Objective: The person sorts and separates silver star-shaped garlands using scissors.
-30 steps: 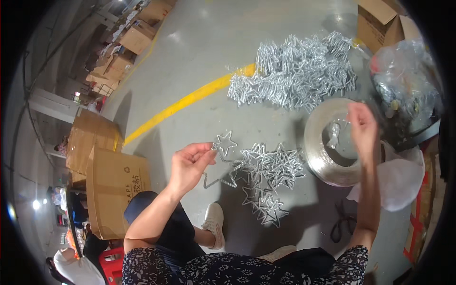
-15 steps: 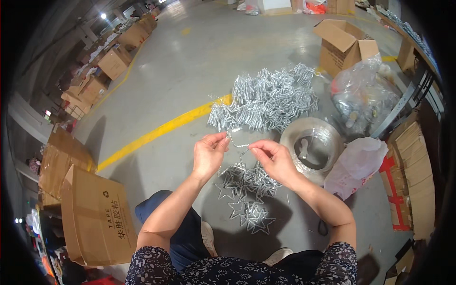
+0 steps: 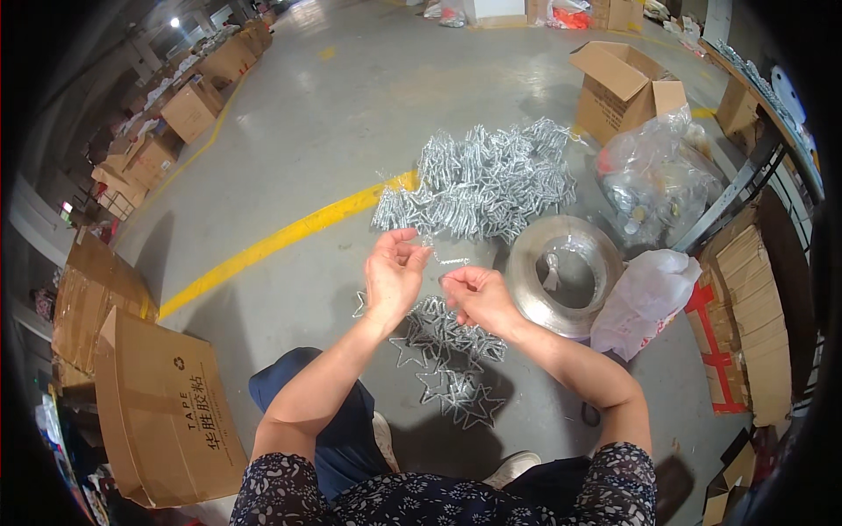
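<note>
A thin silver tinsel-wire star (image 3: pixel 453 261), partly hidden by fingers, hangs between my two hands above the floor. My left hand (image 3: pixel 394 273) pinches its upper left part between thumb and fingertips. My right hand (image 3: pixel 481 300) has its fingers closed at the lower right of the star, and what exactly they grip is too small to make out. Below my hands lies a loose pile of silver star outlines (image 3: pixel 460 396), partly covered by my right hand. Beyond them spreads a larger heap of bent silver tinsel pieces (image 3: pixel 500 180).
Right of the heap lies a roll of clear plastic strip (image 3: pixel 529 302), beside a whitish plastic bag (image 3: pixel 645 298). Farther back are an open carton (image 3: pixel 605 101) and a clear bag of scraps (image 3: pixel 662 180). A tall carton (image 3: pixel 167 412) stands at my left, near a yellow floor line (image 3: pixel 281 250).
My right hand has shifted slightly left and down, its fingers more curled. My left hand has turned a little, and the star between them has tilted. The whole view has swung slightly.
</note>
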A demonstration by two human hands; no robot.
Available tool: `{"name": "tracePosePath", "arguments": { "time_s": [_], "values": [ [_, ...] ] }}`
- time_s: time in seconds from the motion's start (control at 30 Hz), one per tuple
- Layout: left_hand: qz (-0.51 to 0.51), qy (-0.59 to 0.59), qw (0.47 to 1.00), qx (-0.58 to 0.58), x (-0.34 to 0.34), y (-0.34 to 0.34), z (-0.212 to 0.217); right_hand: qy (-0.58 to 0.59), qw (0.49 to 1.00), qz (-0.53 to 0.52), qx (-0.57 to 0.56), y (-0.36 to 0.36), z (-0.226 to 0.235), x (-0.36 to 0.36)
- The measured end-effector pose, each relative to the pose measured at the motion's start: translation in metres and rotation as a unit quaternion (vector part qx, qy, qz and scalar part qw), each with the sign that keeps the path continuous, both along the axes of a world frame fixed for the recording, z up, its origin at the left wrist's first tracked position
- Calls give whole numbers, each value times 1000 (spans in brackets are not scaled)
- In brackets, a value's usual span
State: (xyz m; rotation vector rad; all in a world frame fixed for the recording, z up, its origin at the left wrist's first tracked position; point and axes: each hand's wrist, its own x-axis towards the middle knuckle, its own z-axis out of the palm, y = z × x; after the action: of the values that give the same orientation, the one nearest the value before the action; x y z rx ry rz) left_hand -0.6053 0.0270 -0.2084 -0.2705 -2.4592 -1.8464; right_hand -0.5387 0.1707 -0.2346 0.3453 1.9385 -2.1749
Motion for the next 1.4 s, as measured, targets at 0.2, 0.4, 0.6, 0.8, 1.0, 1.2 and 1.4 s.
{"name": "tracePosePath", "arguments": {
  "time_s": [0.2, 0.4, 0.6, 0.8, 1.0, 1.2, 1.4],
  "values": [
    [10, 91, 993, -77, 5, 1, -1, -36, 991, -8, -129, -2, -1, -2],
    [11, 185, 972, -147, 2, -1, -5, -75, 987, -19, -143, 4, -3, 13],
    [-88, 130, 968, -197, 5, 1, -2, 238, 901, -90, 350, 46, 34, 17],
    [-217, 139, 932, -254, 12, 9, -2, 395, 766, -32, 506, 61, 15, -9],
    [-283, 86, 920, -259, 15, 9, -1, 383, 752, 79, 531, 58, 13, -5],
    [-280, 51, 925, -253, 15, 9, -3, 386, 756, 107, 517, 59, 6, 0],
    [-276, 9, 925, -261, 17, 11, -1, 370, 760, 106, 523, 57, 7, 3]
  ]
}}
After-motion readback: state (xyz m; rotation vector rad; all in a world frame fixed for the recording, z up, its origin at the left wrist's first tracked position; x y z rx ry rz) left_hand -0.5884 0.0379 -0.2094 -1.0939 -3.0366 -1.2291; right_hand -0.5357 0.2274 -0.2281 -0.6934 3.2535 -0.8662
